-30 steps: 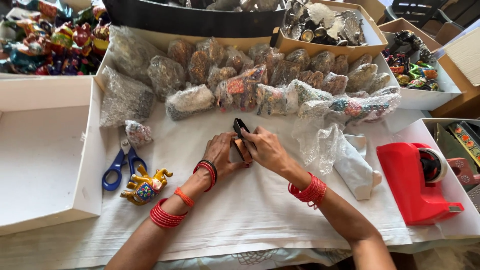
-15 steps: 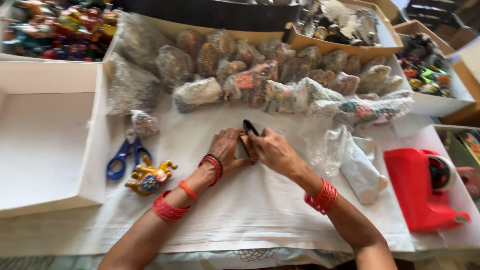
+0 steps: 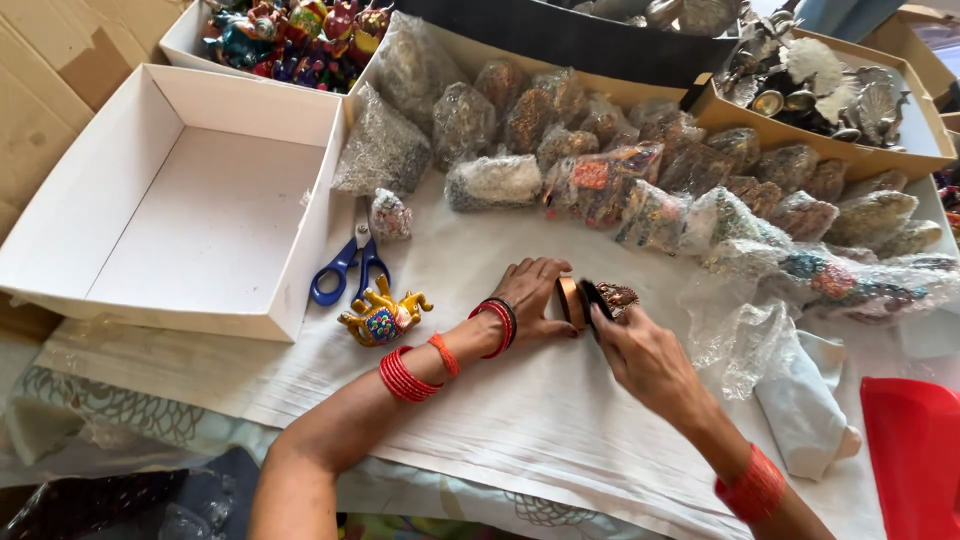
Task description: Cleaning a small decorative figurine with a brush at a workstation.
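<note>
From my feed I saw an empty white cardboard box [image 3: 190, 200] at far left, w/ blue-handled scissors [image 3: 345, 270] lying just beside its right wall. Near the scissors lay a yellow painted animal figurine [image 3: 385, 318] & a small bubble-wrapped bundle [image 3: 390, 215]. A long row of bubble-wrapped figurines [image 3: 640, 175] ran across the white paper sheet [image 3: 520, 420]. Top left, a tray of bright painted figures [image 3: 295, 30]; top right, a brown box of metal pieces [image 3: 830, 85]. A red tape dispenser [image 3: 915, 460] sat at bottom right, next to loose clear plastic wrap [image 3: 735, 335].
</note>
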